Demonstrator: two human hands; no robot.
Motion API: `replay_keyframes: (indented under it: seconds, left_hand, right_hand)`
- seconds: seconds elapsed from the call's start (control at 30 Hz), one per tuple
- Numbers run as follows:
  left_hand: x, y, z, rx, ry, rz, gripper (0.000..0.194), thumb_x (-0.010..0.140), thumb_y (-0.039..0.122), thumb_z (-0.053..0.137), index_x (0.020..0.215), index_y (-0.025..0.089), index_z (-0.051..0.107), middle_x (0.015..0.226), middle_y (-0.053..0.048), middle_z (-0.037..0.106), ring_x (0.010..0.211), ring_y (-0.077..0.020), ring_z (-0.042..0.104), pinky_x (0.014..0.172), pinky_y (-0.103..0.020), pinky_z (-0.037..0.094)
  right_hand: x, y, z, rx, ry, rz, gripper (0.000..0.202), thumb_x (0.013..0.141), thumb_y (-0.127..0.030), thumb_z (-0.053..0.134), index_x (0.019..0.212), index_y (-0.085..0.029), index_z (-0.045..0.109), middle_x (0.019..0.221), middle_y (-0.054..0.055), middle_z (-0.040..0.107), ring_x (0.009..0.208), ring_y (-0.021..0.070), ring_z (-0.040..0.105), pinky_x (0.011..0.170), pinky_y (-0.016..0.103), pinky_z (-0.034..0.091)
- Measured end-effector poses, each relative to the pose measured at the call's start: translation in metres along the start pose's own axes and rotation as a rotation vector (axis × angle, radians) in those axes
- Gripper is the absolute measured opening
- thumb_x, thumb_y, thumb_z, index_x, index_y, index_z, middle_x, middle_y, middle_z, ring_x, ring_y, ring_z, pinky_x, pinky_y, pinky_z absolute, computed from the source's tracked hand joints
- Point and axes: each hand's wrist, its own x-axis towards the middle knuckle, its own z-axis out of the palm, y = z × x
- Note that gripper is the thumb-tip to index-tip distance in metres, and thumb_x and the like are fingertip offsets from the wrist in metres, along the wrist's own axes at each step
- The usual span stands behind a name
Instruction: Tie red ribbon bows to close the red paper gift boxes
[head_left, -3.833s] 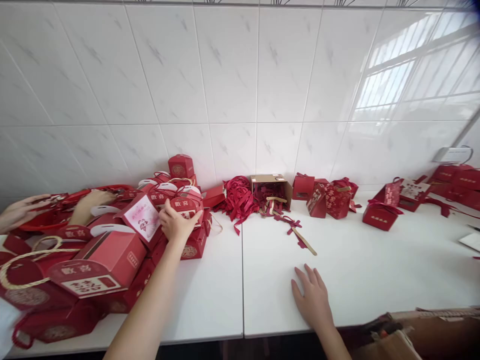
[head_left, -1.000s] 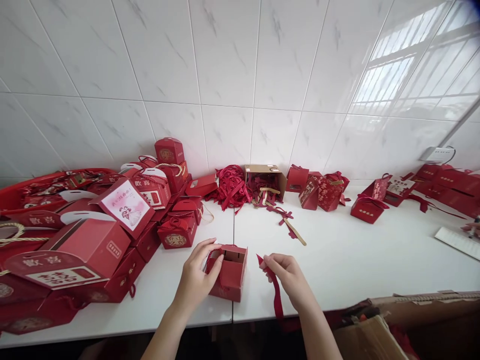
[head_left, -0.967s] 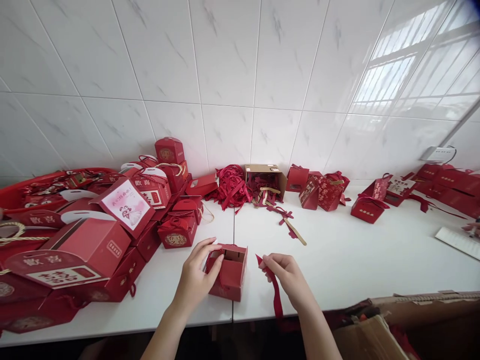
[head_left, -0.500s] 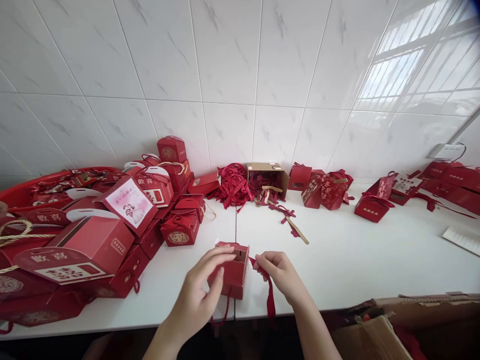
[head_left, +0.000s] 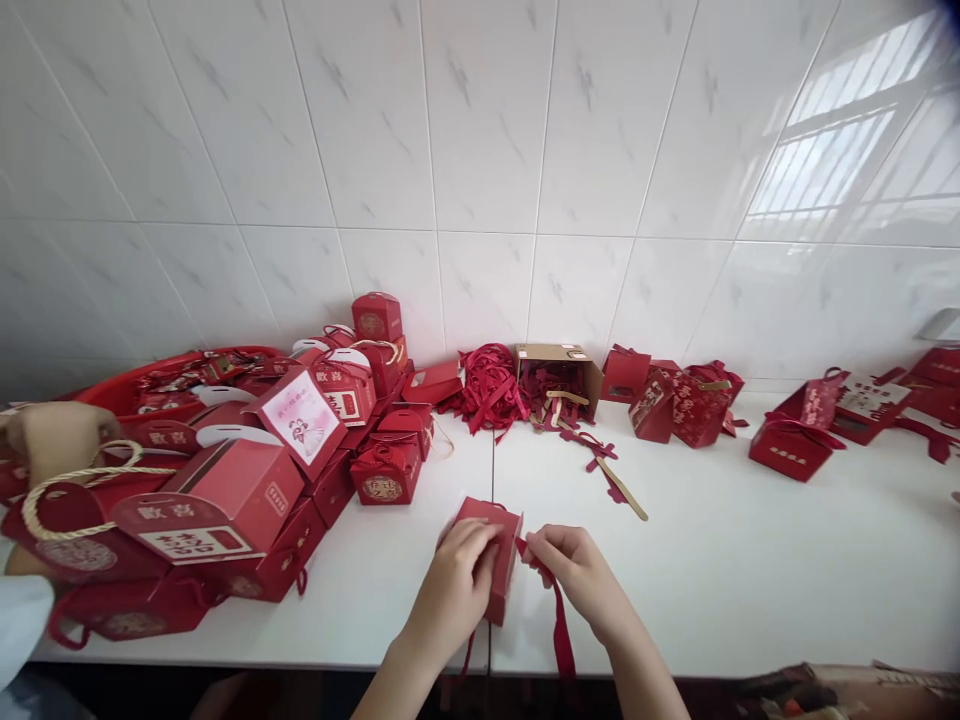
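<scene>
Bracing the small red box, the left hand has its grip curled over the top, fingers and thumb closed about the card. The box is near the front edge of the surface, by the seam that runs back from that edge. The right hand has its grip pinched on a red ribbon close to one end. That end is at the right side of the box; whether it touches, I cannot tell. The longer part hangs down past the front edge of the surface.

Steadiness seems to rest on the left hand: press enough to stop the box sliding, yet lightly, since folded card looks likely to dent under hard fingertips. A short, flat length of ribbon beyond the pinch should steer better than a long, floppy one, and any twist is best smoothed out early. Watch the hanging tail, which could catch on the front edge and tug the end away. A red cord dangles over that edge too, left of the seam; it is best kept clear of the ribbon. Leave elbow room toward the heap of boxes on the left end of the surface.
</scene>
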Motion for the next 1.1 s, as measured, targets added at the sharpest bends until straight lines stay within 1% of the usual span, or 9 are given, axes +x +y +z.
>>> replay_keyframes:
  seconds: [0.2, 0.47, 0.57, 0.63, 0.7, 0.9, 1.0, 1.07, 1.1]
  left_hand:
    - [0.001, 0.005, -0.001, -0.001, 0.011, 0.002, 0.025, 0.087, 0.018, 0.047, 0.107, 0.024, 0.06, 0.102, -0.005, 0.066, 0.099, -0.0215, 0.06, 0.087, -0.04, 0.052]
    - [0.006, 0.01, -0.005, 0.087, -0.019, 0.027, 0.021, 0.086, 0.017, 0.047, 0.101, 0.021, 0.059, 0.098, -0.006, 0.065, 0.095, -0.0214, 0.06, 0.087, -0.041, 0.051]
    - [0.008, 0.013, -0.007, 0.12, -0.023, 0.049, 0.029, 0.086, 0.017, 0.047, 0.112, 0.022, 0.056, 0.102, -0.006, 0.066, 0.097, -0.0218, 0.06, 0.09, -0.043, 0.049]
    - [0.009, 0.013, -0.007, 0.131, -0.028, 0.062, 0.038, 0.086, 0.016, 0.045, 0.122, 0.024, 0.051, 0.105, -0.006, 0.066, 0.098, -0.0214, 0.061, 0.088, -0.042, 0.049]
    - [0.009, 0.014, -0.008, 0.14, -0.042, 0.073, 0.041, 0.086, 0.014, 0.043, 0.125, 0.026, 0.05, 0.105, -0.005, 0.066, 0.096, -0.0201, 0.062, 0.085, -0.039, 0.051]
    - [0.012, 0.015, -0.009, 0.187, -0.061, 0.059, 0.029, 0.086, 0.012, 0.042, 0.099, 0.023, 0.066, 0.088, -0.003, 0.069, 0.076, -0.0175, 0.065, 0.072, -0.034, 0.054]
    - [0.015, 0.015, -0.011, 0.145, -0.002, 0.063, 0.028, 0.086, 0.013, 0.044, 0.099, 0.022, 0.067, 0.09, -0.003, 0.07, 0.078, -0.0167, 0.066, 0.071, -0.031, 0.055]
    - [0.019, 0.016, -0.013, 0.119, 0.068, 0.089, 0.026, 0.087, 0.014, 0.046, 0.1, 0.022, 0.067, 0.093, -0.003, 0.071, 0.082, -0.0167, 0.066, 0.073, -0.03, 0.055]
    - [0.021, 0.018, -0.015, 0.117, 0.102, 0.113, 0.026, 0.086, 0.015, 0.047, 0.1, 0.021, 0.067, 0.094, -0.004, 0.071, 0.084, -0.0169, 0.066, 0.074, -0.031, 0.055]
  right_hand:
    - [-0.001, -0.001, 0.0, 0.069, 0.013, -0.082, 0.033, 0.083, -0.04, 0.053, 0.062, -0.016, 0.057, 0.058, -0.002, 0.048, 0.057, 0.0108, 0.042, 0.058, 0.024, 0.035]
    - [-0.001, 0.004, 0.0, 0.105, 0.029, -0.068, 0.032, 0.084, -0.038, 0.052, 0.061, -0.016, 0.056, 0.059, -0.002, 0.049, 0.055, 0.01, 0.04, 0.057, 0.025, 0.034]
    - [0.001, 0.006, 0.0, 0.089, 0.027, -0.064, 0.032, 0.084, -0.038, 0.053, 0.061, -0.016, 0.056, 0.058, -0.002, 0.048, 0.054, 0.01, 0.04, 0.056, 0.025, 0.033]
    - [0.002, 0.006, 0.001, 0.078, 0.024, -0.064, 0.032, 0.083, -0.038, 0.053, 0.061, -0.016, 0.056, 0.057, -0.002, 0.047, 0.054, 0.0101, 0.04, 0.056, 0.025, 0.033]
    - [0.003, 0.005, 0.002, 0.071, 0.014, -0.069, 0.033, 0.084, -0.039, 0.053, 0.061, -0.016, 0.056, 0.057, -0.002, 0.047, 0.055, 0.0102, 0.04, 0.056, 0.025, 0.033]
    - [0.008, 0.005, 0.007, 0.04, -0.017, -0.114, 0.035, 0.085, -0.043, 0.051, 0.063, -0.016, 0.057, 0.063, 0.001, 0.053, 0.061, 0.0126, 0.046, 0.062, 0.026, 0.039]
    - [0.007, 0.009, 0.006, -0.019, 0.053, -0.166, 0.034, 0.084, -0.045, 0.053, 0.065, -0.018, 0.055, 0.077, 0.004, 0.057, 0.074, 0.0169, 0.053, 0.065, 0.027, 0.044]
    - [0.007, 0.013, 0.005, -0.055, 0.154, -0.216, 0.029, 0.083, -0.046, 0.054, 0.072, -0.019, 0.055, 0.096, 0.008, 0.057, 0.094, 0.0216, 0.054, 0.069, 0.028, 0.047]
    - [0.007, 0.014, 0.004, -0.066, 0.188, -0.241, 0.026, 0.083, -0.046, 0.055, 0.079, -0.02, 0.057, 0.106, 0.01, 0.054, 0.104, 0.0233, 0.051, 0.074, 0.029, 0.047]
